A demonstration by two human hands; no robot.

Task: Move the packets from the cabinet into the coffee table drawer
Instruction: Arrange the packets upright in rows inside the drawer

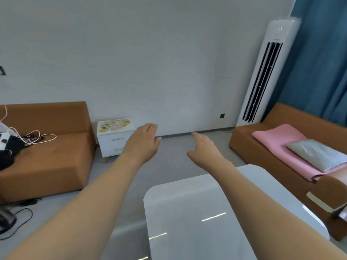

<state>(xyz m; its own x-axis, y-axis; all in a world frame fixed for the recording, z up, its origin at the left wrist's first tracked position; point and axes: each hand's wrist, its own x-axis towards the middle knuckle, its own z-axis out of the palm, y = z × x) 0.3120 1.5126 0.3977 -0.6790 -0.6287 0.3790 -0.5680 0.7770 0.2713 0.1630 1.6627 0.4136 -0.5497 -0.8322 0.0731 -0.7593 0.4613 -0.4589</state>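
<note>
Beyond both empty hands, cabinet adjoins sofa.

Plain white wall at back, pale grey floor w/ dark skirting strip along the base. Tan brown armless sofa at left, tangled white cable & dark clothes on its seat. Second tan sofa at right carrying a pink folded mat w/ a grey cushion on top. Tall white floor-standing AC unit in the corner, just beside teal blue curtain. Small black wall socket low down near AC.
</note>
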